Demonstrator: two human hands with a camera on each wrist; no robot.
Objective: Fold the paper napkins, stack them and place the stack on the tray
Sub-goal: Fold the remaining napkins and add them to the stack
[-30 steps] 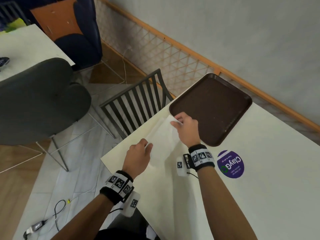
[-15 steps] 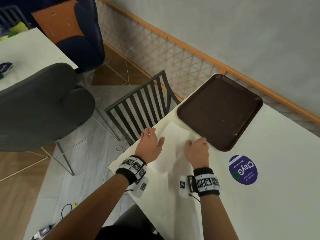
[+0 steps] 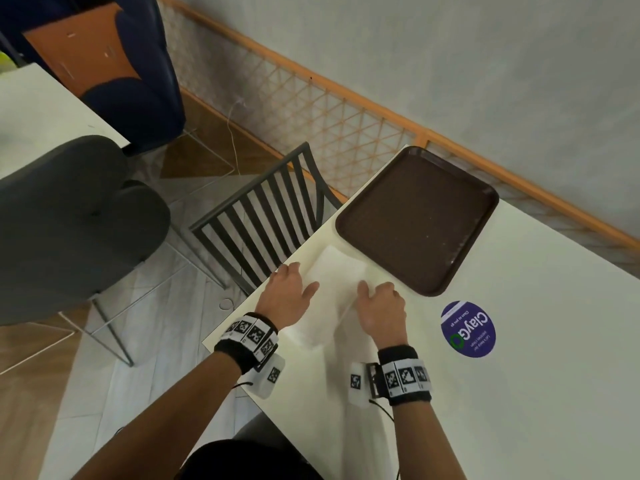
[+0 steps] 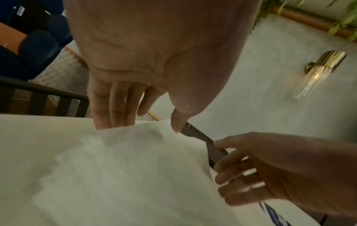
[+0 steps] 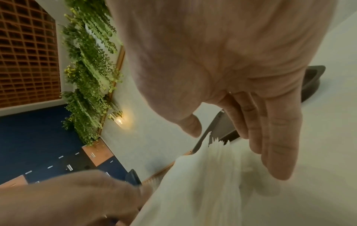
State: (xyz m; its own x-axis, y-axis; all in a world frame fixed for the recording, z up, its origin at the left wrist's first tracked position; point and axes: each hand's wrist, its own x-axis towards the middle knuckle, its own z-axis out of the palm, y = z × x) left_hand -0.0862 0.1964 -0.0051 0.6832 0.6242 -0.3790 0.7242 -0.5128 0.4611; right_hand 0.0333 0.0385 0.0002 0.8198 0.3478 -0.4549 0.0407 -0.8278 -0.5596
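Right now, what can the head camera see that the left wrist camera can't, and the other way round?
Only the head view shows the purple round sticker on the table, the whole brown tray with nothing on it, and the grey chair. Only the left wrist view shows the gold wall lamp and hanging green leaves. Both show the white napkin lying on the table, with the left hand and right hand at its two sides.

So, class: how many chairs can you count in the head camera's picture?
2. A dark slatted chair is tucked against the white table's far-left edge, and a grey padded chair stands further left by another table. Others may lie outside the view.
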